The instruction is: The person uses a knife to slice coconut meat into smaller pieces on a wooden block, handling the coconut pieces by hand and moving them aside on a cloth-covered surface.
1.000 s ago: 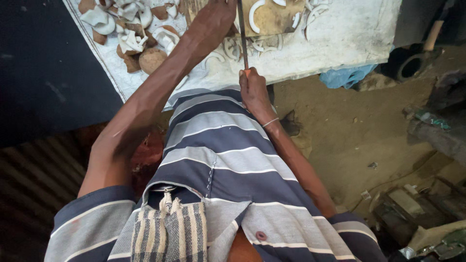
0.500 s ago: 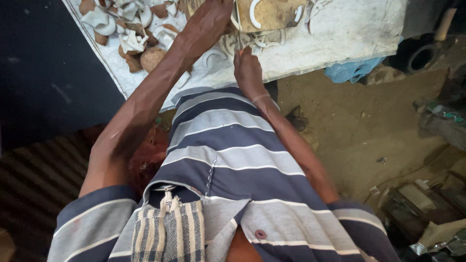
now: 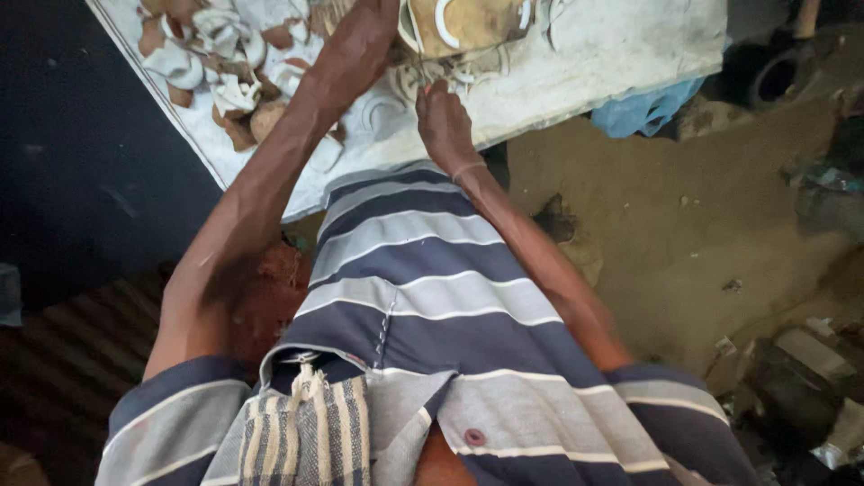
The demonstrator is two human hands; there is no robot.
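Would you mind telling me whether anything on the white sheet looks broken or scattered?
Yes. Brown-and-white shell pieces lie scattered in an untidy heap on the white sheet, beside the left hand. The right hand rests near a larger split shell.

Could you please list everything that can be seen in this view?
coconut shell pieces: many, white and brown, top left on the sheet
coconut half: one, brown with white rim, top centre
white sheet: one, under the coconut
blue cloth: one, below the sheet's right edge
dirt ground: brown, right
striped shirt: one, blue and grey
left hand: at the coconut half; grip hidden
right hand: beside the coconut half; grip unclear
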